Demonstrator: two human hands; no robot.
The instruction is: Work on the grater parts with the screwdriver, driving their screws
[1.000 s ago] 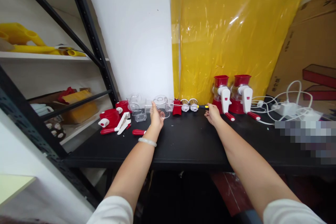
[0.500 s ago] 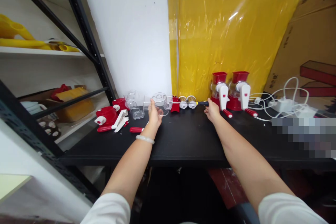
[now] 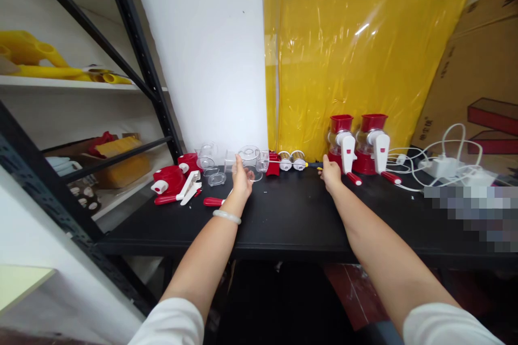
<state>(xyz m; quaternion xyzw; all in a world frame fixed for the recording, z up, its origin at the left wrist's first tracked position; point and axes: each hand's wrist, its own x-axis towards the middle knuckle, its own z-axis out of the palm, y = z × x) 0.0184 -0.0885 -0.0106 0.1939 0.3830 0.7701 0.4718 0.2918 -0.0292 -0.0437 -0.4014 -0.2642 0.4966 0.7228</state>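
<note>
My left hand (image 3: 243, 182) is closed around a clear plastic housing (image 3: 250, 157), its thumb upright against the near side. Closed on the dark handle of a screwdriver (image 3: 313, 165) is my right hand (image 3: 332, 173). The screwdriver lies level, its thin shaft pointing left to the housing; whether the tip touches it I cannot tell. Behind the shaft are a red plastic part (image 3: 272, 166) and two grater drums (image 3: 292, 160) with white ends. A red crank handle (image 3: 213, 201) rests on the table near my left wrist.
Two assembled red-and-white rotary graters (image 3: 341, 145) stand right of my right hand. To the left lie red bases (image 3: 168, 179), white crank arms (image 3: 189, 188) and clear parts (image 3: 217, 178). White cables (image 3: 445, 164) cover the right end of the black table (image 3: 283, 221). A shelf rack (image 3: 156, 97) borders the left.
The whole view has shifted slightly, so things sit a little further right and lower. Both hands keep their holds on the housing and the screwdriver, with little visible movement.
</note>
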